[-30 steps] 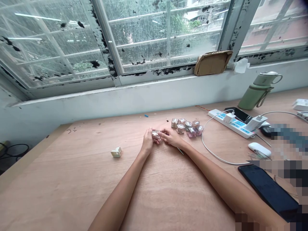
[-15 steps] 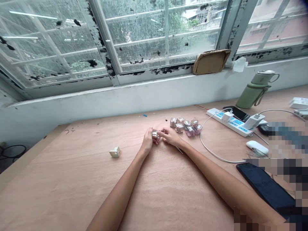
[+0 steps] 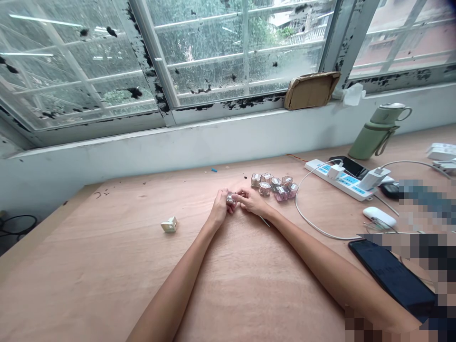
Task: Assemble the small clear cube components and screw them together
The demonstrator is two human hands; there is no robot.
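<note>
My left hand point(image 3: 219, 209) is closed around a small clear box point(image 3: 231, 198) with a pale piece inside, just above the table. My right hand point(image 3: 253, 202) reaches in from the right, its fingers curled and pressing on the same box. Fingers cover much of the box, so its full shape is hidden. From under my right wrist sticks out a thin pale rod point(image 3: 265, 222); whether it is held cannot be made out. Right behind that hand stand several small see-through hexagonal boxes point(image 3: 264, 188), some tinted pink. A cream-coloured small block point(image 3: 169, 224) sits apart, left of my left hand.
On the right lie a white power strip point(image 3: 351, 183) with chargers, a white cable point(image 3: 309, 225), a dark phone point(image 3: 392, 273) and a white earphone case point(image 3: 379, 217). A green flask point(image 3: 374, 135) stands by the wall. A blue bit point(image 3: 214, 170) lies at the table's back.
The view has shifted very slightly. My right fingers have moved a little against the small box; both hands stay in place around it.
</note>
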